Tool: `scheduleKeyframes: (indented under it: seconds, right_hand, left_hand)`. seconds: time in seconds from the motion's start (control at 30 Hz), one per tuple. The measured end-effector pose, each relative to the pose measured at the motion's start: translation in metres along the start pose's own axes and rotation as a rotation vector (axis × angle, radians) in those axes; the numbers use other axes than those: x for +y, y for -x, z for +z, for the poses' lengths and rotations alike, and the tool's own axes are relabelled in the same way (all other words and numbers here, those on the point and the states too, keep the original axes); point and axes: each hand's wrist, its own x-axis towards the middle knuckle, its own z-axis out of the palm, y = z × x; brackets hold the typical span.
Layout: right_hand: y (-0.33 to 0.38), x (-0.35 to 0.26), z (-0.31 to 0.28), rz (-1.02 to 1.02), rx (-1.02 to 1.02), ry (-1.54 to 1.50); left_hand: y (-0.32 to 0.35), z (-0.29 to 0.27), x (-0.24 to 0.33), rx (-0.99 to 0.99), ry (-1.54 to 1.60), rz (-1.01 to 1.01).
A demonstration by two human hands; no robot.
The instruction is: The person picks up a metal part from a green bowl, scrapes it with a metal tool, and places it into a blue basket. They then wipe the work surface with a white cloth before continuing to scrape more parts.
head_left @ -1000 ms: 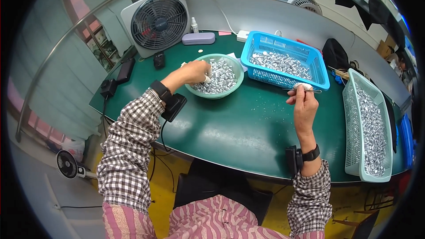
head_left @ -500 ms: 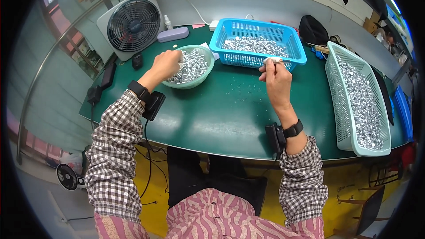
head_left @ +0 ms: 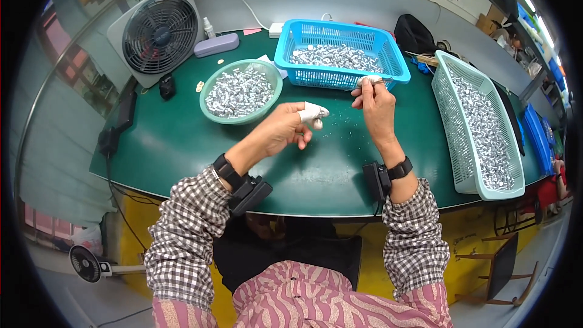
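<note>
My left hand (head_left: 285,126), with white wraps on its fingertips, is over the green table between the bowl and the blue basket. Its thumb and forefinger are pinched on what looks like a small silvery metal part. My right hand (head_left: 378,109) is closed around a thin metal tool (head_left: 387,79), in front of the near right corner of the blue basket (head_left: 340,78); the tool's exact kind is hard to make out. Small silvery metal parts (head_left: 238,92) fill the pale green bowl (head_left: 243,120) on the left. More of them lie in the blue basket.
A long pale green basket (head_left: 452,127) of metal parts stands at the right. At the back left are a box fan (head_left: 161,36), a lilac case (head_left: 217,45) and a small spray bottle (head_left: 209,27). Tiny bright bits lie scattered on the green tabletop (head_left: 303,176).
My left hand has come out of the bowl and moved right, toward my right hand. My right hand stays near the blue basket's corner, still holding the tool. The view has shifted slightly.
</note>
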Motion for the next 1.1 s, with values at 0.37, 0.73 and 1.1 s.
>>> scheduleKeyframes:
  seconds: [0.37, 0.73, 1.1]
  right_hand:
    - [0.011, -0.013, 0.008, 0.051, -0.107, -0.032]
    - [0.024, -0.024, 0.016, -0.015, -0.27, -0.003]
    - [0.029, -0.025, 0.018, -0.035, -0.328, 0.021]
  left_hand:
    - [-0.03, -0.017, -0.032, -0.109, 0.464, 0.181]
    - [-0.026, -0.021, -0.038, -0.065, 0.423, 0.142]
    - [-0.026, -0.021, -0.038, -0.101, 0.364, 0.166]
